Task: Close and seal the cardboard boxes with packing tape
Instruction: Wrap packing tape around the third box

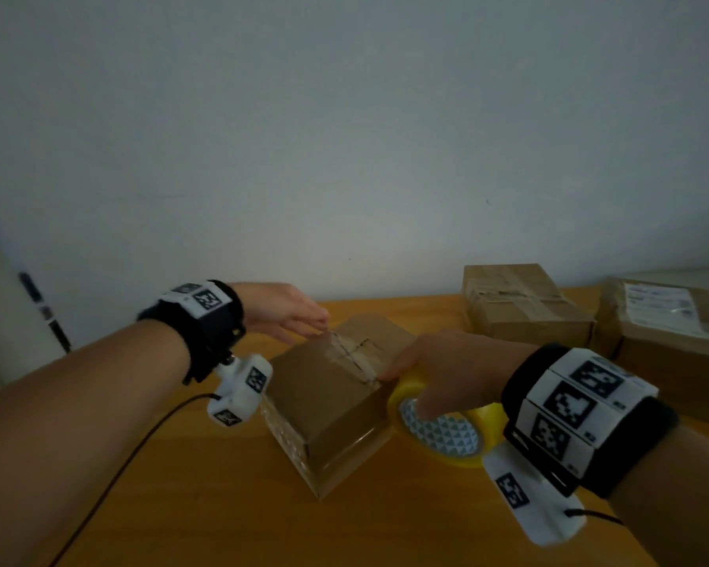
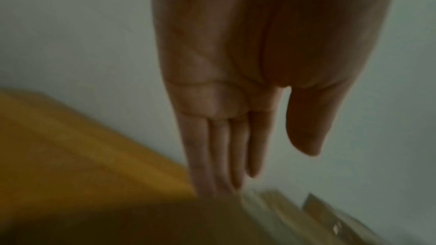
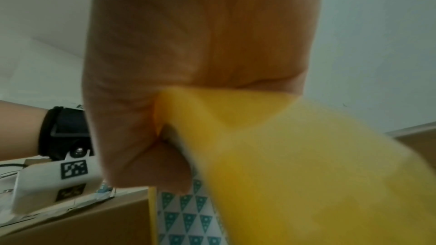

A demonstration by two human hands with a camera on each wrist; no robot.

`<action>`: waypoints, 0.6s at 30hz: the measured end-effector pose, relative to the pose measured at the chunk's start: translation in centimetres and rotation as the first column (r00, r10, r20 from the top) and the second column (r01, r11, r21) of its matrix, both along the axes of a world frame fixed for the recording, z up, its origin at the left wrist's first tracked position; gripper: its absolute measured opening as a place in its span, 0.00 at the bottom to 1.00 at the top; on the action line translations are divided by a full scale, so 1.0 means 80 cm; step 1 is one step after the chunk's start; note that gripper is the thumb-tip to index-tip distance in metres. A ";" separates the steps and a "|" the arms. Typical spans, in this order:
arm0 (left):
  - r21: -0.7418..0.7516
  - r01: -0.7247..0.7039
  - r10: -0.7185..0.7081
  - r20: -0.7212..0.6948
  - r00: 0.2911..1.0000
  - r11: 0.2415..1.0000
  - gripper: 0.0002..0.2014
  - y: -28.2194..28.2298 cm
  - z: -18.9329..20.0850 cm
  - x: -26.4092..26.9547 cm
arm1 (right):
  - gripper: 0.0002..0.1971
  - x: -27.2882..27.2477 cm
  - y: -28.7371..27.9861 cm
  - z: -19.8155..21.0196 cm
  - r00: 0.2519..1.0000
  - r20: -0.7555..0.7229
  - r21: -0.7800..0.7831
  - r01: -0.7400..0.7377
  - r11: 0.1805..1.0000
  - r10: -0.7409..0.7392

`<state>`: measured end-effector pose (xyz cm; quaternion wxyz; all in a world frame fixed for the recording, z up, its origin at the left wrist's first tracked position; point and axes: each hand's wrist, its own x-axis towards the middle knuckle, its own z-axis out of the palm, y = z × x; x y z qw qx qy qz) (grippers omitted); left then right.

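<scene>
Bare forearms, no sleeves. Each wrist: black strap with white blocks printed in black square codes; white camera pod beneath, thin black cable trailing.

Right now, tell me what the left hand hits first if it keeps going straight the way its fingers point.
Probably the box. The left hand lies flat, fingers straight, their tips already at its far top edge. The left wrist view is too blurred to show actual touch. Past it, farther right, sits a second box.

Head view high, forward-down; wrist views close, along hands; box shared.
</scene>
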<state>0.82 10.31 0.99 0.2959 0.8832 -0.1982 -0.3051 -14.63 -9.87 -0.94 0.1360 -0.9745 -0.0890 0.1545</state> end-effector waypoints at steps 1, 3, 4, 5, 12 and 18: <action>0.071 0.024 -0.023 -0.009 1.000 0.997 0.24 -0.009 -0.011 0.002 | 0.29 0.000 0.000 -0.001 1.000 -0.001 -0.001 0.005 1.000 -0.005; 0.171 0.041 -0.037 -0.022 0.999 0.984 0.28 -0.017 -0.025 0.011 | 0.29 0.001 0.000 -0.003 1.000 0.002 -0.009 0.014 1.000 -0.014; 0.198 0.054 -0.045 -0.050 0.998 0.979 0.29 -0.018 -0.030 0.016 | 0.29 0.002 -0.001 -0.005 1.000 0.003 -0.010 0.018 1.000 -0.018; 0.208 0.075 -0.056 -0.097 0.994 0.975 0.29 -0.016 -0.033 0.020 | 0.29 0.002 -0.001 -0.006 1.000 0.003 -0.003 0.022 1.000 -0.022; 0.339 0.063 -0.049 -0.050 0.998 0.939 0.19 -0.009 -0.029 0.007 | 0.29 -0.003 0.000 -0.009 0.999 0.019 0.037 0.040 0.999 -0.040; 0.567 0.176 -0.409 0.315 0.856 0.805 0.44 -0.039 -0.014 -0.068 | 0.29 -0.012 0.002 -0.007 0.997 0.059 0.038 0.040 0.999 -0.042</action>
